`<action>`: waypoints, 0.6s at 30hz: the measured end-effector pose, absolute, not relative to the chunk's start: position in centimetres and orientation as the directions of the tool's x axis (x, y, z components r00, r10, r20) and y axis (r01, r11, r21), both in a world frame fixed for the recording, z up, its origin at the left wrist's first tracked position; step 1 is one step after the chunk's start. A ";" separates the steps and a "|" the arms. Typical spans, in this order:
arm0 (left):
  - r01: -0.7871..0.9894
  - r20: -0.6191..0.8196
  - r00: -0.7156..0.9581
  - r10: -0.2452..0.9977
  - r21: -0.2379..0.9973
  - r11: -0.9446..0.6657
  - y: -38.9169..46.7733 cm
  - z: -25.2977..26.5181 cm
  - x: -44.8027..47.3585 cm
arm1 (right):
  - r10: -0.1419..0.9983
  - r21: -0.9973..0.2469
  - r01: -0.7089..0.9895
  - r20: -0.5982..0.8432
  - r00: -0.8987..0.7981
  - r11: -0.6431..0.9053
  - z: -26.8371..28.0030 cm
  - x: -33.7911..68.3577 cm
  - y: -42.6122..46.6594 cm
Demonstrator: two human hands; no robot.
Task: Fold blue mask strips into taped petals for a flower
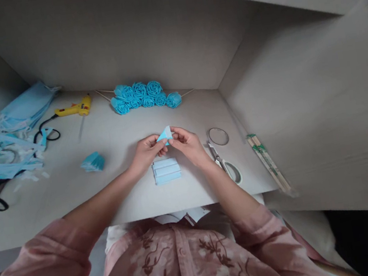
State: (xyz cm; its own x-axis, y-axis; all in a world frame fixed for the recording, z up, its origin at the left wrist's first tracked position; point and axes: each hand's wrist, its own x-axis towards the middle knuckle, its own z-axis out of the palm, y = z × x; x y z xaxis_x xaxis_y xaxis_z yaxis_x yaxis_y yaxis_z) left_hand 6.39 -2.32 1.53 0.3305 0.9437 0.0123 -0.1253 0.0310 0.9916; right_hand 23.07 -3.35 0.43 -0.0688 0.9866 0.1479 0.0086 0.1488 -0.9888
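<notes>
Between my two hands is a small piece of blue mask fabric (164, 134), folded to a pointed, triangular shape. My left hand (148, 152) pinches its left side and lower edge. On the other side, the thumb and fingers of my right hand (186, 143) are closed on its right edge. Just below the hands lies a stack of cut blue mask pieces (167, 171). To the left of my left hand sits a small pile of folded blue pieces (92, 162). Scissors (220, 160) with pale handles rest beside my right wrist.
Several blue fabric roses (141, 97) on sticks lie along the back wall. A yellow glue gun (76, 108), masks (27, 106) and tangled scraps (0, 158) occupy the left. A wire ring (218, 136) and packed wooden sticks (269, 162) are at right.
</notes>
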 end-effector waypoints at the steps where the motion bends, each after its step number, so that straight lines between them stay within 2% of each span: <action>1: -0.129 0.012 0.332 0.943 0.991 0.033 -2.3 1.5 6.4 | 0.985 -0.988 -0.006 0.151 -0.088 0.151 0.5 23.0 -3.4; 5: -0.139 0.003 0.355 0.935 0.989 0.049 -2.3 1.6 6.4 | 0.976 -0.984 -0.023 0.176 -0.128 0.175 1.1 22.9 -3.8; 12: -0.058 -0.048 0.440 0.897 0.995 0.082 -2.5 1.5 6.4 | 0.986 -0.983 0.086 0.161 -0.042 0.164 1.0 23.1 -3.8; 16: -0.062 -0.038 0.453 0.891 0.995 0.074 -2.4 1.5 6.4 | 0.975 -0.957 0.189 0.218 -0.035 0.220 1.1 23.2 -4.0; 18: -0.085 -0.037 0.451 0.892 0.993 0.084 -2.4 1.5 6.4 | 0.955 -0.916 0.276 0.293 -0.039 0.292 1.5 23.2 -4.1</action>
State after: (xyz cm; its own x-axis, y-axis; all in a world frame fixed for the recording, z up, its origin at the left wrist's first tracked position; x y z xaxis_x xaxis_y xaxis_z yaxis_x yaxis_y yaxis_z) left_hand 6.35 -2.38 1.53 0.4509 0.8918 -0.0371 -0.0854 0.0845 0.9928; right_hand 23.22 -4.14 1.54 -0.0385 0.9554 0.2928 0.2765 0.2917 -0.9157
